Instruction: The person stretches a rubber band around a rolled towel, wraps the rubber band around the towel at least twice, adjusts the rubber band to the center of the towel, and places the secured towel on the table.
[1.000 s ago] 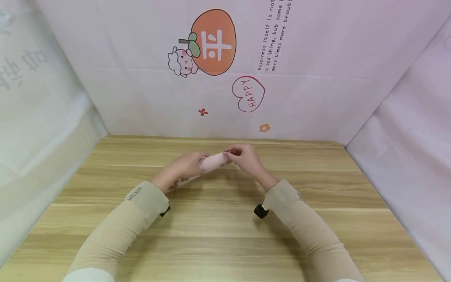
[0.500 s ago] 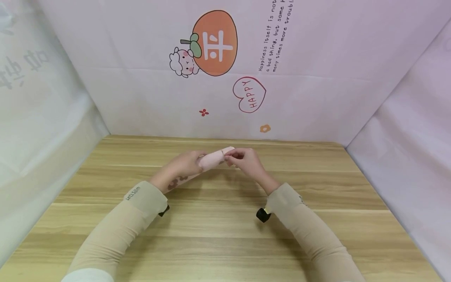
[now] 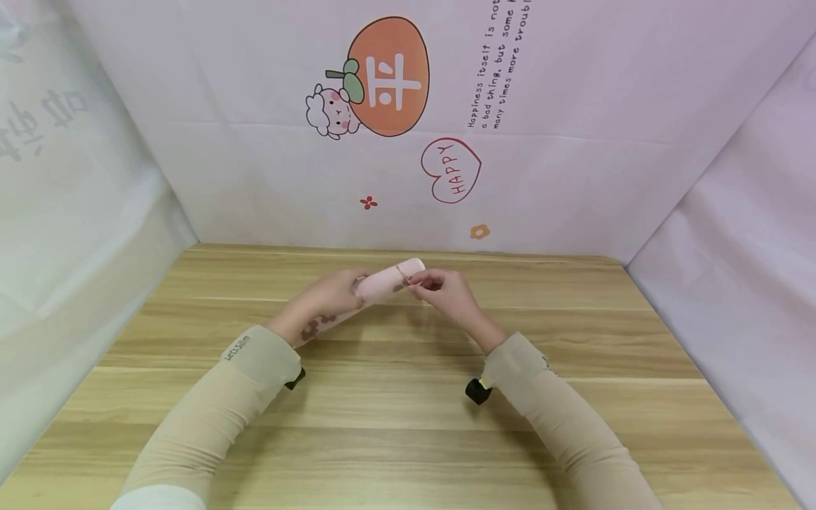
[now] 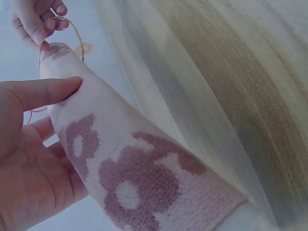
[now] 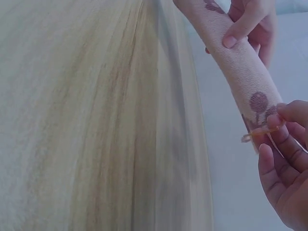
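A pink towel (image 3: 382,282) with brown flower patterns is rolled into a long tube and held slanting above the table. My left hand (image 3: 333,292) grips the roll near its middle, thumb laid along the top in the left wrist view. Around the far end of the roll loops a thin yellowish rubber band (image 4: 83,46). Thumb and fingertips of my right hand (image 3: 448,295) pinch this band at the side of the roll, pulling it out from the towel. In the right wrist view, the band (image 5: 261,133) crosses the towel close to its end.
The wooden table (image 3: 382,425) stretches below both arms. Behind it stands a white printed cloth wall (image 3: 268,184), with more white cloth at the left and right. Black wrist cameras (image 3: 478,391) hang under the sleeves.
The right hand has shifted slightly down from the roll's tip with the band, so more of the towel's end shows beyond it. The left hand has drifted a little left, still gripping the towel.
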Demonstrator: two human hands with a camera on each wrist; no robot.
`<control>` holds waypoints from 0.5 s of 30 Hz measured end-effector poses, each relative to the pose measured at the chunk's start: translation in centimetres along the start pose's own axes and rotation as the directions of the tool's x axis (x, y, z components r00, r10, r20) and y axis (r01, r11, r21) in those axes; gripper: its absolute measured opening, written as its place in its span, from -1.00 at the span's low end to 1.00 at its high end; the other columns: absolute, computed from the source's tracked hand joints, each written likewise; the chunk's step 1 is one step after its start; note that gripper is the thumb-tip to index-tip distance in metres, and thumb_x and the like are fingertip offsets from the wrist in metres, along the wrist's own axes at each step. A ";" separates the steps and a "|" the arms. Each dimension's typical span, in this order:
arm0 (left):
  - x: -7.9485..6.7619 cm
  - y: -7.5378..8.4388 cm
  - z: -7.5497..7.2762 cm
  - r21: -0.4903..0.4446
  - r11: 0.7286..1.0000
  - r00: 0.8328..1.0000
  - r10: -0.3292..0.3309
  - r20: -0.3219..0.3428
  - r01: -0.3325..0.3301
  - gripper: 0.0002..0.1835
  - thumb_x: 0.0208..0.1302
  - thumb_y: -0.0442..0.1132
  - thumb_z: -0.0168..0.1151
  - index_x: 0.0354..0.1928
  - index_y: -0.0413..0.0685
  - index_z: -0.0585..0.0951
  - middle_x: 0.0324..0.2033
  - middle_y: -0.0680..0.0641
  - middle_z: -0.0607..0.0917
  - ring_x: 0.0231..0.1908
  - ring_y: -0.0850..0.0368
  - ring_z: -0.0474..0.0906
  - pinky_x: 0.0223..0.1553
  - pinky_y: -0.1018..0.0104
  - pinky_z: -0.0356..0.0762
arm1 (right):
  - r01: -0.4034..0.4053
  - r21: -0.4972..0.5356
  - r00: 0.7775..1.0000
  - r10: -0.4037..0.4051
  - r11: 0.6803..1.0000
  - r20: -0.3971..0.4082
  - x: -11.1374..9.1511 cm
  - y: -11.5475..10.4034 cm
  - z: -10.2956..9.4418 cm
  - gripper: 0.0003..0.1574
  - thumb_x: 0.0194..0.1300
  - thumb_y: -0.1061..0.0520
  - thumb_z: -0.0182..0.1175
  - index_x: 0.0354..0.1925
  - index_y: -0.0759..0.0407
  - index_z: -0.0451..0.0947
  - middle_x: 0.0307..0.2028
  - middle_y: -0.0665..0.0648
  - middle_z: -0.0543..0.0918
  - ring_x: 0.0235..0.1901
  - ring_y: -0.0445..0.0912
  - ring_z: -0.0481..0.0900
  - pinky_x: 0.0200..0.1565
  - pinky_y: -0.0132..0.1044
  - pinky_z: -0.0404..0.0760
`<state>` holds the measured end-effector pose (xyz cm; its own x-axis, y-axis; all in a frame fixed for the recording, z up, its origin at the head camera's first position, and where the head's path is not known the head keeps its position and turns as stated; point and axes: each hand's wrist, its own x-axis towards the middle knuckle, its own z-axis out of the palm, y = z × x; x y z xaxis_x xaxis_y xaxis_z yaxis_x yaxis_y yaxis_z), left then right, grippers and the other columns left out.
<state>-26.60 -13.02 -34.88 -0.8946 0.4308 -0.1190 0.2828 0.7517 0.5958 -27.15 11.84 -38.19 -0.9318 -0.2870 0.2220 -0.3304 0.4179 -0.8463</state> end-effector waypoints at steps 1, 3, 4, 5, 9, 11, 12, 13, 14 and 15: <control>0.0 0.0 0.0 -0.008 1.000 1.000 0.000 0.001 0.000 -0.35 0.30 -0.43 0.20 0.45 -0.27 0.37 0.33 -0.35 0.48 0.30 -0.28 0.43 0.27 -0.19 0.38 | -0.003 -0.003 1.000 0.003 1.000 -0.001 0.0 0.0 0.0 -0.85 0.34 0.22 0.39 -0.16 0.29 0.76 -0.38 0.12 0.75 -0.41 -0.17 0.56 -0.38 -0.38 0.48; -0.1 0.0 -0.1 -0.022 1.000 1.000 0.002 0.000 -0.002 -0.35 0.30 -0.43 0.20 0.45 -0.28 0.37 0.33 -0.35 0.48 0.30 -0.29 0.42 0.28 -0.19 0.38 | -0.007 -0.018 1.000 0.007 1.000 -0.003 0.0 0.1 0.1 -0.86 0.34 0.22 0.40 -0.17 0.28 0.76 -0.36 0.10 0.75 -0.38 -0.16 0.58 -0.36 -0.38 0.51; -0.1 0.0 -0.1 -0.033 0.999 1.000 0.003 -0.001 -0.003 -0.35 0.29 -0.43 0.20 0.44 -0.28 0.37 0.33 -0.36 0.48 0.30 -0.29 0.42 0.28 -0.19 0.38 | -0.006 -0.023 1.000 0.006 1.000 -0.003 0.0 0.1 0.1 -0.86 0.34 0.22 0.40 -0.18 0.29 0.76 -0.34 0.11 0.75 -0.37 -0.15 0.58 -0.35 -0.38 0.52; -0.1 0.0 -0.2 -0.039 0.999 1.000 0.003 -0.002 -0.003 -0.35 0.29 -0.43 0.20 0.44 -0.28 0.37 0.33 -0.36 0.48 0.30 -0.29 0.42 0.28 -0.18 0.38 | -0.006 -0.026 1.000 0.006 1.000 -0.003 0.0 0.1 0.1 -0.86 0.33 0.22 0.40 -0.18 0.29 0.76 -0.33 0.11 0.75 -0.36 -0.14 0.59 -0.34 -0.37 0.53; -0.1 -0.2 -0.3 -0.062 0.998 1.000 0.011 -0.001 -0.011 -0.35 0.27 -0.43 0.18 0.43 -0.31 0.37 0.32 -0.37 0.48 0.28 -0.29 0.43 0.27 -0.19 0.38 | 0.007 -0.041 1.000 -0.007 0.999 -0.005 0.0 0.2 0.2 -0.85 0.32 0.23 0.40 -0.18 0.31 0.76 -0.30 0.15 0.77 -0.33 -0.11 0.63 -0.33 -0.38 0.55; -0.1 -0.2 -0.3 -0.067 0.998 1.000 0.016 0.000 -0.016 -0.35 0.26 -0.42 0.18 0.43 -0.31 0.38 0.31 -0.37 0.48 0.27 -0.29 0.43 0.26 -0.18 0.40 | 0.017 -0.050 1.000 -0.017 0.999 -0.008 0.0 0.3 0.2 -0.85 0.31 0.24 0.40 -0.18 0.33 0.76 -0.29 0.16 0.77 -0.32 -0.10 0.65 -0.32 -0.39 0.55; 0.0 -0.3 -0.3 -0.070 0.997 1.000 0.016 0.001 -0.016 -0.35 0.26 -0.41 0.17 0.43 -0.31 0.38 0.31 -0.37 0.49 0.26 -0.28 0.44 0.25 -0.18 0.41 | 0.022 -0.054 1.000 -0.023 0.998 -0.007 0.0 0.3 0.2 -0.84 0.31 0.25 0.40 -0.17 0.34 0.75 -0.28 0.16 0.77 -0.32 -0.10 0.65 -0.32 -0.39 0.56; -0.1 -0.3 -0.4 -0.074 0.997 1.000 0.010 0.005 -0.010 -0.35 0.26 -0.40 0.17 0.43 -0.29 0.38 0.31 -0.37 0.48 0.23 -0.28 0.46 0.18 -0.18 0.47 | 0.025 -0.056 1.000 -0.025 0.998 -0.007 0.0 0.3 0.3 -0.84 0.31 0.25 0.40 -0.17 0.34 0.75 -0.28 0.17 0.77 -0.32 -0.10 0.65 -0.32 -0.39 0.56; -0.1 -0.3 -0.4 -0.073 0.997 1.000 0.008 0.005 -0.008 -0.35 0.27 -0.38 0.17 0.44 -0.28 0.38 0.31 -0.36 0.49 0.23 -0.28 0.46 0.17 -0.18 0.48 | 0.027 -0.057 1.000 -0.027 0.998 -0.006 0.0 0.3 0.3 -0.84 0.31 0.26 0.40 -0.17 0.35 0.75 -0.28 0.17 0.77 -0.32 -0.10 0.66 -0.32 -0.40 0.56; 0.0 -0.3 -0.3 -0.069 0.998 1.000 0.008 0.004 -0.008 -0.35 0.28 -0.36 0.17 0.43 -0.27 0.38 0.30 -0.36 0.49 0.21 -0.27 0.47 0.16 -0.17 0.49 | 0.028 -0.056 1.000 -0.028 0.998 -0.005 0.0 0.3 0.4 -0.84 0.31 0.26 0.40 -0.17 0.35 0.75 -0.28 0.17 0.77 -0.31 -0.09 0.66 -0.32 -0.40 0.56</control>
<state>-26.77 -13.45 -34.80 -0.8907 0.4391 -0.1175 0.2653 0.7122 0.6500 -27.21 11.63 -38.59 -0.9228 -0.2946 0.2483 -0.3643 0.4573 -0.8113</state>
